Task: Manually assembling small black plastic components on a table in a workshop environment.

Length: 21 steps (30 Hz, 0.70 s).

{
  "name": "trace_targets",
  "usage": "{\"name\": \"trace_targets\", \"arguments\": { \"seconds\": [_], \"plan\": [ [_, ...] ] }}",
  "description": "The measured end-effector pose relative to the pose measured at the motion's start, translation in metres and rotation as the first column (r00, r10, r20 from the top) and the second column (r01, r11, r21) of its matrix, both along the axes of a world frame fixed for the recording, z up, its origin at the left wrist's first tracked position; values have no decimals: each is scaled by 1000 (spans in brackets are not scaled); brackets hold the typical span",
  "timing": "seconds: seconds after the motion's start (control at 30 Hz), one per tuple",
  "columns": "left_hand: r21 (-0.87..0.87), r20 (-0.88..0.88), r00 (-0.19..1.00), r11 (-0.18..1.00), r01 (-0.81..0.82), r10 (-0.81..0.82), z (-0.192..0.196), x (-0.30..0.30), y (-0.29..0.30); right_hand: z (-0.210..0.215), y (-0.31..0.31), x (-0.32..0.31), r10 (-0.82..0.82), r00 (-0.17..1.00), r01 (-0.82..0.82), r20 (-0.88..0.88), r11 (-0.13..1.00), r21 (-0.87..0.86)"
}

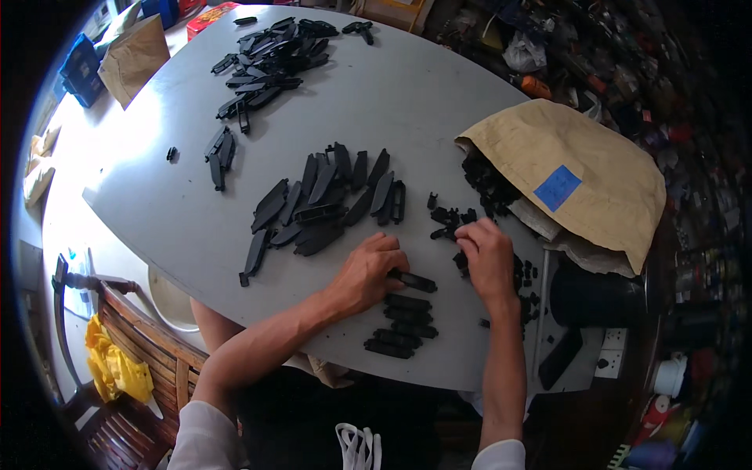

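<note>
Black strip (413, 280) at table (423, 117) near edge, pinched in left hand (368, 270) above a row of finished strips (401, 325). Right hand (487, 254) curled over small clips (448, 221) beside paper bag (580, 176); grip there not discernible. Risk: row nudged off the edge by a forearm.

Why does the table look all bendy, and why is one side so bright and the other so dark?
In the head view, the fisheye lens curves the grey table toward the rim; strong light washes out the left floor, while the cluttered right side stays dim. The left hand and right hand among the black plastic parts look sharp, casting soft shadows.
</note>
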State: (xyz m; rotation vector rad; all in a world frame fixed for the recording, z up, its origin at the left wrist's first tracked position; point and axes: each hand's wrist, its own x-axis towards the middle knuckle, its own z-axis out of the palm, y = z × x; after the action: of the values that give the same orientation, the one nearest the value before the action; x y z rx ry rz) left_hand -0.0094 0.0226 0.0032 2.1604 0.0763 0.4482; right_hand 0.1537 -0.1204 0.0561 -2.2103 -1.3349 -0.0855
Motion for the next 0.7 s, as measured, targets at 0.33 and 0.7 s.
{"name": "trace_targets", "arguments": {
  "seconds": [0.33,0.7],
  "plan": [
    [23,20,999,999,-37,36,2,-2,2,22,-84,-31,-270,960,233,-71,914,-332],
    [30,9,999,999,-36,36,0,0,0,5,-160,-46,-561,816,541,-142,826,-158]
  ]
}}
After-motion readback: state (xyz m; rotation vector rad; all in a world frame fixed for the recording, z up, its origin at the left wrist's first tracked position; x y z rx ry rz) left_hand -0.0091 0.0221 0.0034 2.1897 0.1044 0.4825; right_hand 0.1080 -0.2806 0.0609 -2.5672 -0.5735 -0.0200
